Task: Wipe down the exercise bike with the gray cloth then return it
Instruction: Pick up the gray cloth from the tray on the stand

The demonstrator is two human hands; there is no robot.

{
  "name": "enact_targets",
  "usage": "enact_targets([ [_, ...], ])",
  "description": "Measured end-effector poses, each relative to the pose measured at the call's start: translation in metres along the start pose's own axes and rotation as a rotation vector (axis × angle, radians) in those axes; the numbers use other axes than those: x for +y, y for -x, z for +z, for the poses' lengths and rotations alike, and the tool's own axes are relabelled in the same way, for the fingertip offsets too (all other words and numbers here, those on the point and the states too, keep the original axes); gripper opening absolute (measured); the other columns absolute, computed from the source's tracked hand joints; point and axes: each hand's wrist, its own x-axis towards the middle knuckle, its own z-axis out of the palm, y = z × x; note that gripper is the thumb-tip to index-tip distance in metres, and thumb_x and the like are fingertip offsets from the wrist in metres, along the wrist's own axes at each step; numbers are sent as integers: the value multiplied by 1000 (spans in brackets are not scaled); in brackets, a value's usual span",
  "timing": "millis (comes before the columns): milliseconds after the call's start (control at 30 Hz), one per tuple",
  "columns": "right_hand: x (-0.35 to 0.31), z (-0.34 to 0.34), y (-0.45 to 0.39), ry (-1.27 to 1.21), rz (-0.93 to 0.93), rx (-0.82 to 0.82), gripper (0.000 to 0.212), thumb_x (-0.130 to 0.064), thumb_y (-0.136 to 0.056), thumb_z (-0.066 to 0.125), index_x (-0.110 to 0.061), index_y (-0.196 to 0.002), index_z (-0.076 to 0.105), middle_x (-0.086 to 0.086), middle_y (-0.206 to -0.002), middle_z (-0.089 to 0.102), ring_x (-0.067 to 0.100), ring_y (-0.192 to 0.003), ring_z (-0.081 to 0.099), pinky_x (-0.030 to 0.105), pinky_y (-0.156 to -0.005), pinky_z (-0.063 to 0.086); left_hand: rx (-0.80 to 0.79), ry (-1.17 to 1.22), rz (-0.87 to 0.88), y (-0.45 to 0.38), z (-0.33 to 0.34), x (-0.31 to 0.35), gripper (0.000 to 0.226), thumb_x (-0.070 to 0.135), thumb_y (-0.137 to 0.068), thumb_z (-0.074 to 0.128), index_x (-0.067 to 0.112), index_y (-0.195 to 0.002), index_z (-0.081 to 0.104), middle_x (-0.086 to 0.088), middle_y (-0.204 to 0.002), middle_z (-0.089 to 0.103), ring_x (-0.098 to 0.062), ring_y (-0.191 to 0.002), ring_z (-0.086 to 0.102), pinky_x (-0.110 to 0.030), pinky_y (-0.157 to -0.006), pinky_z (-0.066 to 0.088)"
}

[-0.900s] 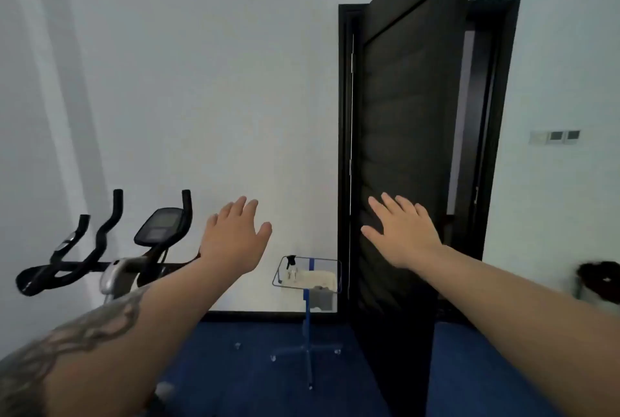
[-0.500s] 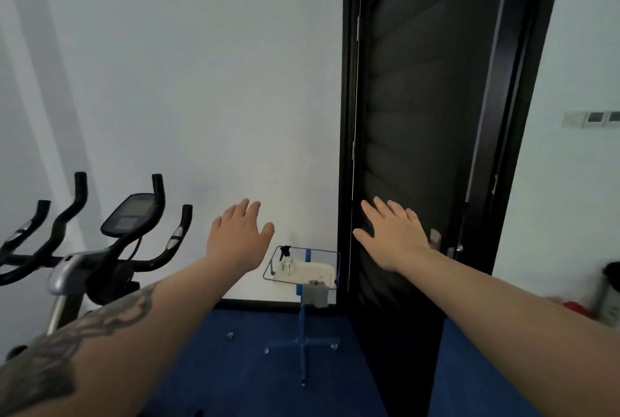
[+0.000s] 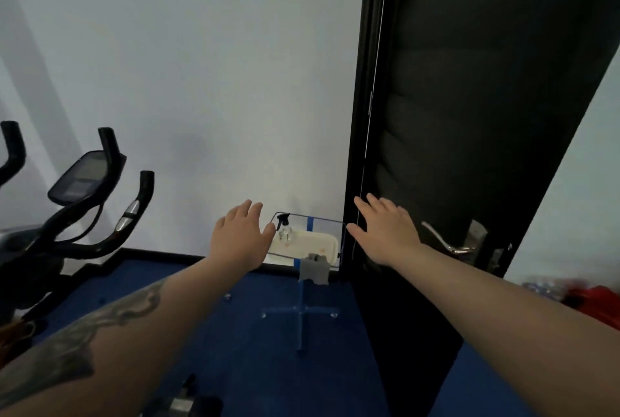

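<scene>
Over on my left the exercise bike stands against the wall, handlebars and console in view, and nothing on it tells me it has been wiped, so I judge the cleaning not yet begun. Moving in, my left hand is stretched forward, fingers straight and together, its grip empty and touching nothing. Just beyond it is the small stand on its blue pole, a wire-rimmed tray holding a spray bottle and a pale tray, and there is the gray cloth, draped over the tray's near edge and hanging down. Neither hand is on it; both sit well short of it. Next across, my right hand is out flat too, fingers spread, grip empty, in front of the dark door and its metal handle. So as I read it, everything remains: take the cloth, wipe the bike, then hang the cloth back on the stand.
</scene>
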Motion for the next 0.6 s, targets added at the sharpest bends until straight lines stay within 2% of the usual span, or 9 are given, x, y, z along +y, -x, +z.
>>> enact_targets([
  [367, 4, 99, -146, -17, 84, -139, 63, -52, -98, 27, -24, -152, 11, 3, -160, 9, 24, -145, 12, 42, -118, 13, -124, 0, 31, -153, 100, -41, 60, 48, -95, 30, 20, -147, 24, -3, -157, 21, -24, -142, 20, -40, -113, 19],
  [600, 22, 167, -220, -52, 117, -256, 63, -51, -98, 27, -24, -152, 11, 2, -160, 9, 23, -145, 13, 42, -118, 13, -251, 20, 33, -212, 185, -42, 59, 46, -94, 31, 20, -146, 25, -3, -156, 23, -23, -142, 23, -40, -113, 22],
])
